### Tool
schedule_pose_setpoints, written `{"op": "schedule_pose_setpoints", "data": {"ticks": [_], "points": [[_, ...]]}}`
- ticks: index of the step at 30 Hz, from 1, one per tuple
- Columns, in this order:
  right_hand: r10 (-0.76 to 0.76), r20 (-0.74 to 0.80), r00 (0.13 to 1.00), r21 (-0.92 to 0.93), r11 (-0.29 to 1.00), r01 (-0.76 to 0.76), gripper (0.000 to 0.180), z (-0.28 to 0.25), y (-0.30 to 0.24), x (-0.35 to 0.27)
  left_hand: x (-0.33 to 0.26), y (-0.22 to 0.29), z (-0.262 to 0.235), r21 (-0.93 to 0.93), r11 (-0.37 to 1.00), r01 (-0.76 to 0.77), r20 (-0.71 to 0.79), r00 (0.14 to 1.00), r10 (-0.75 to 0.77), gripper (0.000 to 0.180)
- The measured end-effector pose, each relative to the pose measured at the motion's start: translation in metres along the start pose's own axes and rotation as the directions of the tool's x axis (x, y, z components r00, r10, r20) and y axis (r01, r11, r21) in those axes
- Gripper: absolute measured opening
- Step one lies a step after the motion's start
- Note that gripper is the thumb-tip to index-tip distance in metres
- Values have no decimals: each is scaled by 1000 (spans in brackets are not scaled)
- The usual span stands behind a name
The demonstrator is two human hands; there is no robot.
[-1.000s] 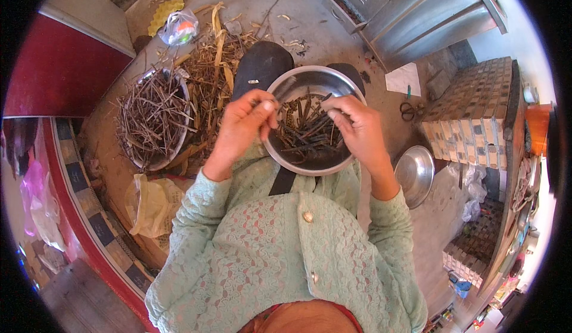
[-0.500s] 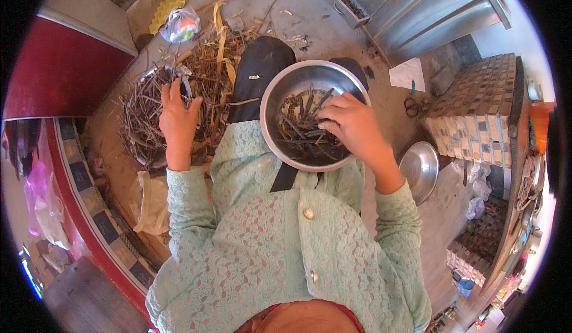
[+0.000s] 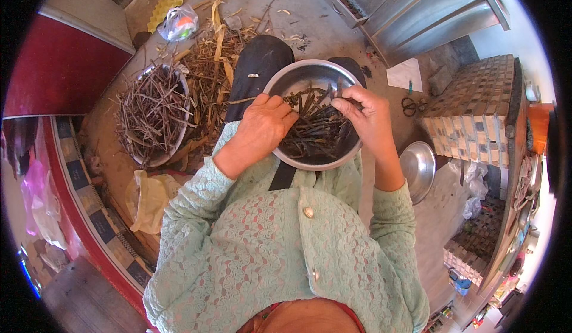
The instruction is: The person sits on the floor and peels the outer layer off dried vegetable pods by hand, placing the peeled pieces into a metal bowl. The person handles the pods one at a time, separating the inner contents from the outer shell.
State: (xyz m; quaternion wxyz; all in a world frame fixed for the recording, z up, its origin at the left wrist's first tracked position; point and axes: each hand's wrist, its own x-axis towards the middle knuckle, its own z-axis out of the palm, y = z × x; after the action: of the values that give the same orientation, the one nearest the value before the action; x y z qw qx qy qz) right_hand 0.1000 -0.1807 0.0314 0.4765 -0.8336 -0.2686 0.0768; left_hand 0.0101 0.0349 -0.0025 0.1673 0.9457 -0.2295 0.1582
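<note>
A steel bowl [image 3: 297,78] rests on my lap, holding many dark, thin dried pods or stick-like pieces [image 3: 316,121]. My left hand [image 3: 265,123] is over the bowl's left rim with its fingers curled together; its fingertips are partly hidden, and I cannot make out what they hold. Over the right side of the bowl, my right hand [image 3: 368,115] pinches a dark dried piece [image 3: 340,89] between thumb and forefinger. To my left, a wide basin [image 3: 183,115] on the floor is heaped with brown dry stalks [image 3: 149,112].
Loose stalks and husks [image 3: 208,77] litter the floor beyond the basin. A plastic bag [image 3: 179,23] lies near a red cabinet [image 3: 65,65]. On my right are an empty metal basin [image 3: 418,169], scissors [image 3: 409,106], white paper [image 3: 405,75] and a tiled block [image 3: 471,106].
My left hand has moved right, from above the stalk-filled basin to the bowl's left rim. My right hand has lifted slightly and shifted right. More dark pieces show in the bowl.
</note>
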Motion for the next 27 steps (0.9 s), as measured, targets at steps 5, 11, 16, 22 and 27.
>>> {"op": "schedule_pose_setpoints", "data": {"ticks": [5,11,16,22,27], "points": [[-68,-18,998,-32,997,67,17,1,4,0,1,-5,-7,-49,999,-2,32,999,4,18],[-116,27,993,-11,993,116,24,1,-5,-1,2,-4,-23,-370,924,97,-109,983,-147,14],[-77,167,983,245,969,34,21,3,-14,-7,5,9,-21,-687,665,293,40,929,-367,13],[53,164,985,538,832,-134,13,20,-16,-18,14,22,-11,-846,436,305,130,913,-386,9],[94,44,995,487,867,-103,12,30,-12,-22,17,29,-1,-914,245,323,225,907,-356,6]]}}
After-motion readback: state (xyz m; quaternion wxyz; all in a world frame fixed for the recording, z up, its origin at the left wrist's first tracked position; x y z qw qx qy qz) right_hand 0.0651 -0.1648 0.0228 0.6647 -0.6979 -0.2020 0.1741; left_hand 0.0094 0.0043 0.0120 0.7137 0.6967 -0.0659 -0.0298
